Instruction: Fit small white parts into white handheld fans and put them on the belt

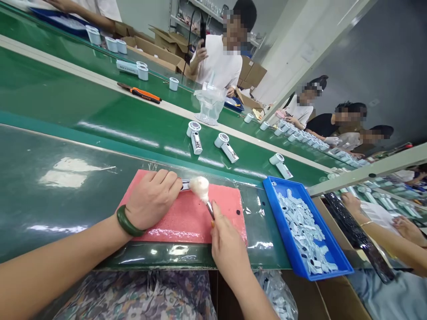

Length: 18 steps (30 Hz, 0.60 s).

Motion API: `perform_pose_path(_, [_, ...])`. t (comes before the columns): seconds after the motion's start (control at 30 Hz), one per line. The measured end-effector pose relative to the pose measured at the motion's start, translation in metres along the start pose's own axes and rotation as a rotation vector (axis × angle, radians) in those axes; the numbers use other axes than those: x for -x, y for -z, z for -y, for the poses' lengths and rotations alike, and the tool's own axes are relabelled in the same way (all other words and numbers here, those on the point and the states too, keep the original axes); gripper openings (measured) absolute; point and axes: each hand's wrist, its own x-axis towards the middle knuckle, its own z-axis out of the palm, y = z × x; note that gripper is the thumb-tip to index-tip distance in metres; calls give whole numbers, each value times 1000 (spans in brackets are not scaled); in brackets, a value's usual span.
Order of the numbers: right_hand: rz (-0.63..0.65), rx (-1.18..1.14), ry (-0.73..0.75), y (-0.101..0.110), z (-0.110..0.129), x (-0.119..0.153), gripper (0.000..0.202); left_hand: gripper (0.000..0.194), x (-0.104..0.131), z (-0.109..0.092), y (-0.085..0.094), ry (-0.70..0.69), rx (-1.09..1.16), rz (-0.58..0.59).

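My left hand (155, 195), a green bangle on its wrist, is closed over a white part with dark printing (185, 185). Most of that part is hidden under the fingers, so its full shape cannot be made out. A hammer (200, 186) with its head wrapped in white material is gripped by the handle in my right hand (227, 240). Its wrapped head is at the exposed end of the white part; whether they touch is unclear. Beneath both lies a pink foam pad (187, 222) on the green work surface, with a small black disc (238, 212) on its right side.
A blue tray (333, 231) of small pale pieces stands at right. On the green belt (160, 142) lie white devices (196, 138) with round heads and handles, orange-handled pliers (147, 94) and a plastic-wrapped container (210, 104). Several co-workers sit across and a co-worker's arms (383, 231) reach in at right.
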Motion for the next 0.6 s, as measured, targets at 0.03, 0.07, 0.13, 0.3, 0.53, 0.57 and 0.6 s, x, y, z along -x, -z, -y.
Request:
perform_pose_path(0.03, [41, 15, -13, 1, -1, -3, 55, 11, 0, 0, 0, 0, -1, -3])
perform_pose_path(0.07, [49, 6, -33, 3, -2, -5, 54, 11, 0, 0, -1, 2, -3, -6])
perform_pose_path(0.13, [-3, -46, -56, 9, -2, -6, 52, 12, 1, 0, -1, -1, -3, 2])
perform_pose_path(0.3, [-139, -133, 15, 11, 5, 4, 52, 15, 2, -1, 1, -5, 21, 55])
perform_pose_path(0.53, [87, 14, 0, 3, 7, -3, 54, 16, -1, 0, 3, -5, 38, 16])
perform_pose_path(0.57, [62, -27, -17, 6, 5, -4, 53, 14, -1, -1, 4, -13, 33, 17])
perform_pose_path(0.6, [24, -63, -32, 10, 1, -4, 51, 13, 0, -2, 5, -22, 31, 20])
